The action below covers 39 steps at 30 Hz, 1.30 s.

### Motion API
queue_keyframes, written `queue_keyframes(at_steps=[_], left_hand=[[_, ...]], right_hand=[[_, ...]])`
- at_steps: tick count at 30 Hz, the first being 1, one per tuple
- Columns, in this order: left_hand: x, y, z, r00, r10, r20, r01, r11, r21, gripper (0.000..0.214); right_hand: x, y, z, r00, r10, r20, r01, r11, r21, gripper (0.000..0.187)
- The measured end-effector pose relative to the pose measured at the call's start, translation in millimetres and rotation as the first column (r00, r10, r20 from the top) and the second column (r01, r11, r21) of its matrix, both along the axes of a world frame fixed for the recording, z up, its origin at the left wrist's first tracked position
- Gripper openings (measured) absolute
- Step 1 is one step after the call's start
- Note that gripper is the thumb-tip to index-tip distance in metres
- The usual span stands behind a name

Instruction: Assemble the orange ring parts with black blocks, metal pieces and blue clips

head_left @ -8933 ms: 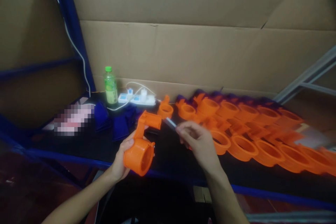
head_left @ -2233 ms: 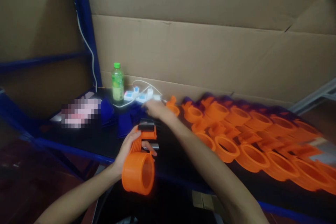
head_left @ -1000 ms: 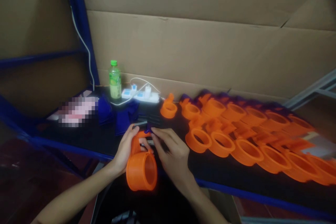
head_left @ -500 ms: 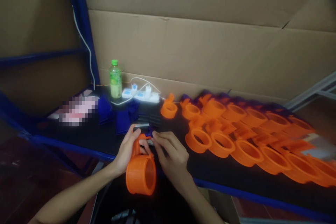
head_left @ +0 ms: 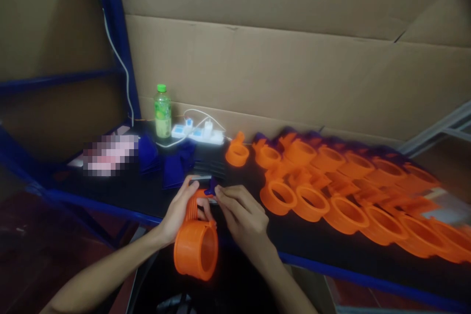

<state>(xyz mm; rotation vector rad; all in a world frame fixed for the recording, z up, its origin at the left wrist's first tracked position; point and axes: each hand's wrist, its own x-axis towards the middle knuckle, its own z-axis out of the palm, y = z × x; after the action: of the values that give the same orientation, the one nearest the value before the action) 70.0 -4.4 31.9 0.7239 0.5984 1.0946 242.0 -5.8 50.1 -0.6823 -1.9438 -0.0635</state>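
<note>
My left hand (head_left: 178, 212) is wrapped round the ribbed neck of an orange plastic part (head_left: 196, 247), a wide open cylinder with a handle-like arm, held over the front edge of the black shelf (head_left: 121, 196). My right hand (head_left: 245, 216) is pinched on a small dark blue piece (head_left: 211, 187) at the top end of that arm. The two hands nearly touch at the arm's top. What lies under the fingers is hidden.
Several more orange ring parts (head_left: 342, 184) lie in rows across the right of the shelf. At the back left stand a green-capped bottle (head_left: 162, 111) and a white power strip (head_left: 197, 134) with plugs, beside dark blue pieces (head_left: 172, 164). Cardboard (head_left: 279, 73) walls the back; blue frame posts (head_left: 114, 34) rise left.
My right hand went from holding a thin tool, reached back toward the power strip, then returned with a small blue piece to the top of the orange part. Over the last second it barely moved.
</note>
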Motion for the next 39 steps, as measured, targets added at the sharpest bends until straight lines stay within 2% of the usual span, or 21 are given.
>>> queue_keyframes(at_steps=[7,11,15,18,20,22,24,28,29,30,32,33,34,35,36,39], left_hand=[[-2.2,2.0,-2.3,1.000,0.001,0.023,0.000,0.999,-0.046,0.038],[-3.6,4.7,-3.7,0.996,-0.017,0.084,0.025,0.995,-0.098,0.037],[-7.8,5.1,-4.7,0.988,0.009,0.152,0.006,0.995,-0.100,0.033],[-12.3,3.2,-7.7,0.969,-0.133,0.210,0.164,0.976,-0.142,0.044],[-13.2,1.2,-9.5,0.948,-0.189,0.256,0.229,0.964,-0.137,0.055],[-12.1,-1.2,-9.0,0.950,-0.134,0.281,0.159,0.985,-0.069,0.053],[-11.6,-3.6,-5.3,0.959,-0.069,0.273,0.072,0.997,0.001,0.050],[-21.2,-6.1,6.8,0.973,-0.130,0.192,0.130,0.991,0.016,0.059],[-25.2,-5.8,9.3,0.974,-0.137,0.180,0.132,0.990,0.039,0.062],[-29.1,-5.0,11.4,0.978,-0.116,0.174,0.104,0.992,0.074,0.064],[-34.9,-3.0,14.4,0.981,-0.060,0.187,0.031,0.987,0.155,0.071],[-36.6,-2.0,15.6,0.980,-0.049,0.195,0.013,0.984,0.179,0.073],[-37.7,-1.2,16.8,0.978,-0.047,0.205,0.007,0.982,0.191,0.075],[-38.3,-0.7,18.0,0.975,-0.050,0.216,0.008,0.981,0.194,0.076],[-38.9,-0.3,19.3,0.973,-0.053,0.225,0.009,0.981,0.193,0.076],[-41.5,-0.4,22.6,0.971,-0.003,0.241,-0.039,0.985,0.170,0.076]], right_hand=[[-5.4,-4.5,1.7,0.999,-0.039,0.007,0.039,0.999,-0.017,0.032],[-18.0,-8.9,-4.6,0.996,-0.091,-0.027,0.089,0.995,-0.041,0.034],[-27.6,-12.1,-11.9,0.992,-0.091,-0.089,0.084,0.994,-0.072,0.039],[-28.8,-15.6,-10.9,0.994,-0.069,-0.084,0.061,0.994,-0.094,0.045],[-26.5,-19.0,-3.4,0.998,-0.047,-0.037,0.042,0.991,-0.127,0.047],[-22.4,-24.0,10.5,1.000,-0.023,-0.003,0.022,0.981,-0.192,0.046],[-17.6,-30.6,30.1,1.000,0.014,0.016,-0.009,0.961,-0.276,0.041],[-11.7,-34.9,72.2,0.984,0.158,0.079,-0.111,0.903,-0.414,0.029],[-12.0,-29.9,80.1,0.985,0.152,0.081,-0.105,0.903,-0.418,0.026],[-13.3,-21.6,86.2,0.992,0.094,0.085,-0.053,0.916,-0.398,0.024],[-19.5,3.6,92.6,0.971,-0.137,0.194,0.197,0.923,-0.330,0.023],[-24.3,19.1,93.4,0.918,-0.247,0.310,0.340,0.893,-0.295,0.024],[-30.2,35.2,92.9,0.843,-0.279,0.461,0.438,0.852,-0.285,0.026],[-37.0,50.8,91.4,0.775,-0.243,0.584,0.484,0.822,-0.300,0.028],[-44.4,65.3,89.2,0.742,-0.191,0.643,0.486,0.813,-0.320,0.027],[-67.8,97.2,79.6,0.709,-0.054,0.704,0.447,0.806,-0.388,0.016]])
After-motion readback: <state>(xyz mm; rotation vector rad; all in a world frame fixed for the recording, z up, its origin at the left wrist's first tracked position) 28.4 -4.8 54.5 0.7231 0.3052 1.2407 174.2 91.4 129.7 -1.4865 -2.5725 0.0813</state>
